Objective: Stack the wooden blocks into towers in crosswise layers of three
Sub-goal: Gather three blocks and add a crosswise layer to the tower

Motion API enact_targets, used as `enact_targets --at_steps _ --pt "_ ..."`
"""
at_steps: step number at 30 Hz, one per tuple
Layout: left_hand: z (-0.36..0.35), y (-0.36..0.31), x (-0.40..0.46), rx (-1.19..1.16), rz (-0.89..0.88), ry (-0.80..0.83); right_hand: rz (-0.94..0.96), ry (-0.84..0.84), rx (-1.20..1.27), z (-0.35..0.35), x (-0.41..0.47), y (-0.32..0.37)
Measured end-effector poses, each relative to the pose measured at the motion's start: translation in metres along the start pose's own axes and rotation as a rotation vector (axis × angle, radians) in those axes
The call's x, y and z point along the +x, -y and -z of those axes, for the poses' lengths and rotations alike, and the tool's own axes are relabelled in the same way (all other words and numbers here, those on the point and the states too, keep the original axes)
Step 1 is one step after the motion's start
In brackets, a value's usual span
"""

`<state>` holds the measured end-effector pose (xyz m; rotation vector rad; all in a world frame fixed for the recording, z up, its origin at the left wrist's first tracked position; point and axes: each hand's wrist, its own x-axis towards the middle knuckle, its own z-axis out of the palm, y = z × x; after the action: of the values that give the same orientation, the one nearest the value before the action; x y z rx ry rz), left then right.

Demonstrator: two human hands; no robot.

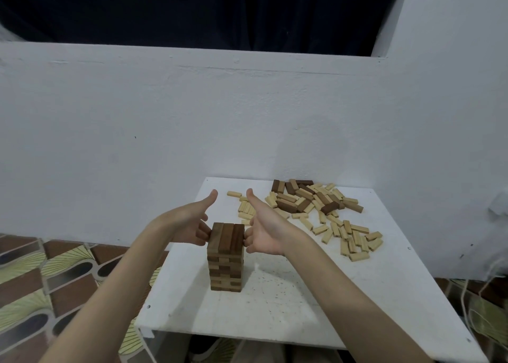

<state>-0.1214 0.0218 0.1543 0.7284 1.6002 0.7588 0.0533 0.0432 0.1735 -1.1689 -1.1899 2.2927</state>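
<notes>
A person's left hand (189, 226) and right hand (264, 232) press in from either side on the top layer of a dark wooden block tower (226, 257), which stands toward the near left of a small white table (288, 307). Both thumbs stick up; the fingers of each hand touch the upper blocks' sides, but whether they lie flat or curled cannot be told from here. The top layer shows three blocks side by side, apparently being squared up. Uneven pressure from one hand could shove the upper layers out of line or tip the whole tower, which sits near the table's left edge. A loose pile of pale and dark blocks (313, 206) lies toward the far right corner, well apart. No brand, label or writing is legible anywhere.
</notes>
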Motion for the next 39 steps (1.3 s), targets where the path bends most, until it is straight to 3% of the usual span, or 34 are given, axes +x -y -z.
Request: enact_targets --at_steps 14,17,21,26,33,39 --pt "-0.004 -0.003 -0.001 0.105 -0.033 -0.023 0.004 -0.032 0.010 0.010 0.007 0.000" --pt "-0.014 -0.007 -0.004 0.229 -0.184 -0.130 0.051 -0.111 -0.085 0.034 0.016 0.000" --pt "-0.046 -0.012 0.000 0.294 -0.521 -0.331 0.159 -0.254 -0.237 0.077 0.011 -0.003" --pt "-0.114 -0.010 0.016 0.314 -0.752 -0.329 0.209 -0.479 -0.340 0.129 0.006 -0.019" --pt "-0.177 0.035 0.076 0.376 -0.690 -0.223 0.180 -0.592 -0.382 0.187 0.008 -0.058" --pt "-0.196 0.039 0.124 0.466 -0.642 -0.291 0.204 -0.630 -0.375 0.220 0.024 -0.065"
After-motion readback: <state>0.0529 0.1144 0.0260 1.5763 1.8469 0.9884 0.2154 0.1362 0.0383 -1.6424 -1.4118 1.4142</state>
